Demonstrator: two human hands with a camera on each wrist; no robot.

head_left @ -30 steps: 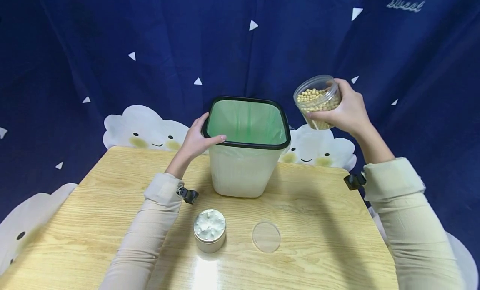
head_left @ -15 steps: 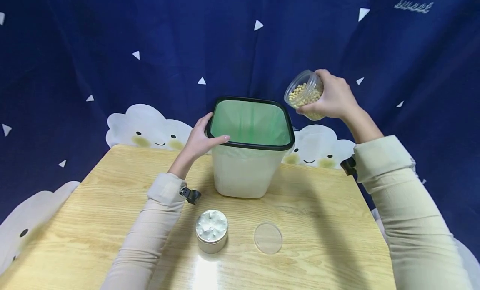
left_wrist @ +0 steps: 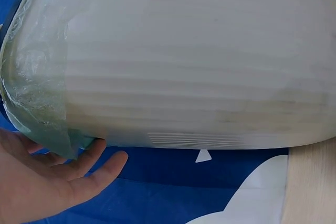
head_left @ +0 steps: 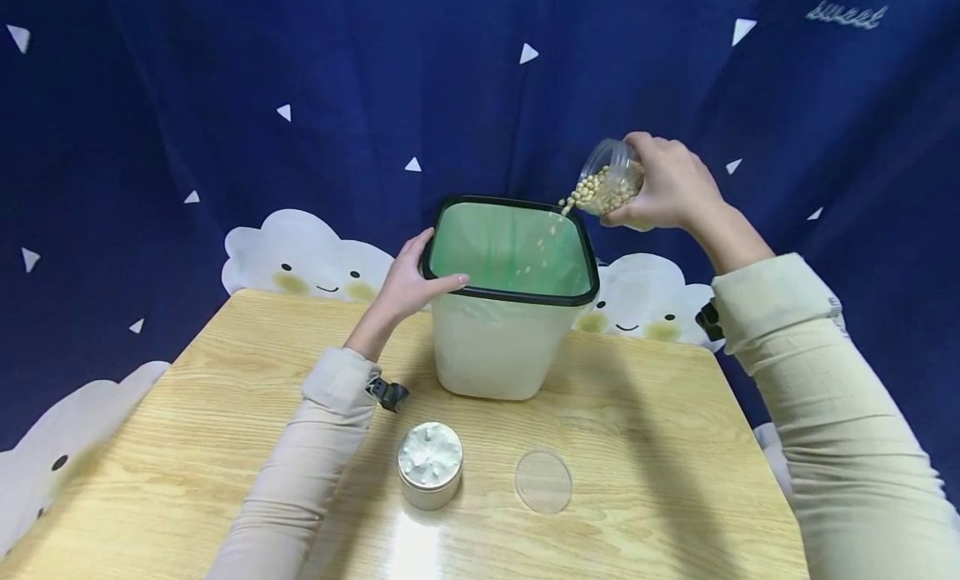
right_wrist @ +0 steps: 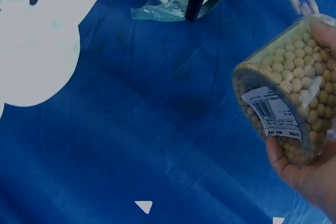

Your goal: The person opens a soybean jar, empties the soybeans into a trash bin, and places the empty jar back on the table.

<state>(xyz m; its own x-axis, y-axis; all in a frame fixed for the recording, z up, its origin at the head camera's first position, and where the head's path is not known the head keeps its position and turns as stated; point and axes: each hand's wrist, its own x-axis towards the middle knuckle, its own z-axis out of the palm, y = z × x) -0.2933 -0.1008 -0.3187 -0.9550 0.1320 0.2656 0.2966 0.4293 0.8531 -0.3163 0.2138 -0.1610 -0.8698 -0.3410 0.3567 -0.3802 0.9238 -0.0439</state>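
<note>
My left hand point(head_left: 408, 288) holds the left rim of a white trash bin point(head_left: 495, 347), its thumb over the black edge. A green bag point(head_left: 487, 238) lines the bin. In the left wrist view, the fingers point(left_wrist: 100, 174) lie along the bin's ribbed side. High on the right, my right hand point(head_left: 675, 184) grips a clear plastic jar point(right_wrist: 294, 72), tilted mouth-down toward the bin. Soybeans point(head_left: 592, 192) stream from its mouth into the bin. A barcode label point(right_wrist: 273, 113) shows on the jar's base.
On the wooden table point(head_left: 247, 380) stands a round metal tin point(head_left: 430, 472) with a rough white top. Right of it lies a clear round lid point(head_left: 543, 482). A blue curtain point(head_left: 360, 80) hangs behind, with white cloud shapes point(head_left: 300, 255) along the table's back edge.
My right hand has brought the jar left, to the bin's right rim, and tipped it further. Soybeans now fall out. The left hand keeps its hold on the bin.
</note>
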